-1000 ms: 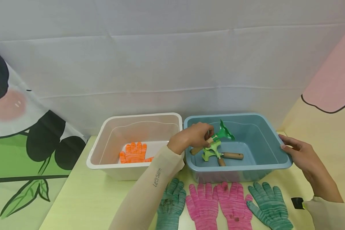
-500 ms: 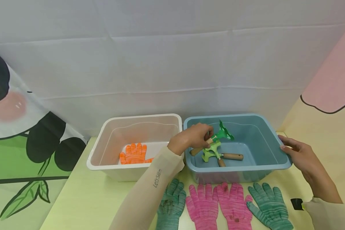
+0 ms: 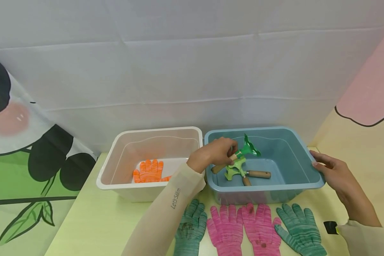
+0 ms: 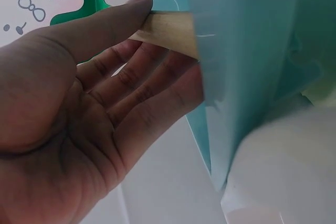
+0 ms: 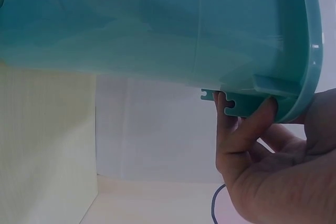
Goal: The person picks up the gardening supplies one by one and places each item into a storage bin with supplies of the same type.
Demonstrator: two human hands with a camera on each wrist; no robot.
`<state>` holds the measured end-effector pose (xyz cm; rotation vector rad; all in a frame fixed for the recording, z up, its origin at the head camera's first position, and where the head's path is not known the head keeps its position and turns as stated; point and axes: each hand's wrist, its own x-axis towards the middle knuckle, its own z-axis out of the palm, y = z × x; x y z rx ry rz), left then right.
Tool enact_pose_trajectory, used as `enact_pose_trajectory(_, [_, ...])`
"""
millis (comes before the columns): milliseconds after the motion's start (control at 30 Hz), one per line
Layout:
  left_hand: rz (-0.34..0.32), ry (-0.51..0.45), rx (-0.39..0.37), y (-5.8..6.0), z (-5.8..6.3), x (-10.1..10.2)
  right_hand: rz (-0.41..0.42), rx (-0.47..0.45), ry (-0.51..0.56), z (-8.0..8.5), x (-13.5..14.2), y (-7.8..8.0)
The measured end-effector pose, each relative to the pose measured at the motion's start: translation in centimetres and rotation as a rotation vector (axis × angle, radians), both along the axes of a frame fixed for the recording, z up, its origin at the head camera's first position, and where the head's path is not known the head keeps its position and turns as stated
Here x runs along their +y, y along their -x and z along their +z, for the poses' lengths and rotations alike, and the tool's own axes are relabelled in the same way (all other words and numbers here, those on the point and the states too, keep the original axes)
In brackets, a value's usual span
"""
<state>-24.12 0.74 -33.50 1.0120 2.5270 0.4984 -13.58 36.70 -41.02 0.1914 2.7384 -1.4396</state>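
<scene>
In the head view my left hand (image 3: 214, 151) is inside the blue tub (image 3: 296, 186), at its left side. It pinches the wooden handle (image 4: 170, 32) of a dark green garden hand rake (image 3: 250, 148) between thumb and fingers. The rake's pronged head points up and right. Beneath it, light green small garden tools (image 3: 238, 164) with wooden handles lie crossed on the tub's floor; their heads are partly covered. My right hand (image 3: 337, 176) grips the tub's right rim, with its thumb and fingers around the edge in the right wrist view.
A white tub (image 3: 115, 186) stands close on the left, with an orange glove (image 3: 151, 170) in it. In front lie two pink gloves (image 3: 226, 227) between a left green glove (image 3: 191, 222) and a right green glove (image 3: 302, 227). A white cloth (image 3: 192, 71) hangs behind.
</scene>
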Motion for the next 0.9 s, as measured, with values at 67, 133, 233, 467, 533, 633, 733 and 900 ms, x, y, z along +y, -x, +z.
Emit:
enact_pose_trajectory(67, [0.000, 0.000, -0.002, 0.01, -0.02, 0.02, 0.000, -0.001, 0.003, 0.00, 0.01, 0.00])
enact_pose_trajectory(133, [-0.001, -0.002, -0.004, 0.01, 0.00, 0.06, 0.002, -0.001, 0.004, -0.01, 0.04, -0.01])
enact_pose_trajectory(233, [-0.003, -0.001, -0.002, -0.02, 0.05, 0.12, 0.002, 0.001, 0.005, -0.04, 0.10, -0.02])
enact_pose_trajectory(467, [0.000, 0.008, 0.012, 0.03, 0.02, 0.26, -0.007, 0.005, -0.003, -0.18, 0.17, 0.04])
enact_pose_trajectory(533, [0.003, 0.008, 0.011, 0.00, 0.03, 0.29, -0.006, 0.005, -0.003, -0.21, 0.19, 0.05])
enact_pose_trajectory(633, [0.010, 0.004, 0.003, -0.08, 0.07, 0.33, -0.003, 0.008, -0.003, -0.24, 0.22, 0.06])
enact_pose_trajectory(733, [0.016, -0.002, -0.006, -0.10, 0.04, 0.35, -0.002, 0.011, 0.000, -0.25, 0.23, 0.07])
enact_pose_trajectory(900, [0.011, 0.002, -0.002, -0.01, -0.21, 0.36, -0.001, 0.013, 0.003, -0.20, 0.18, 0.05])
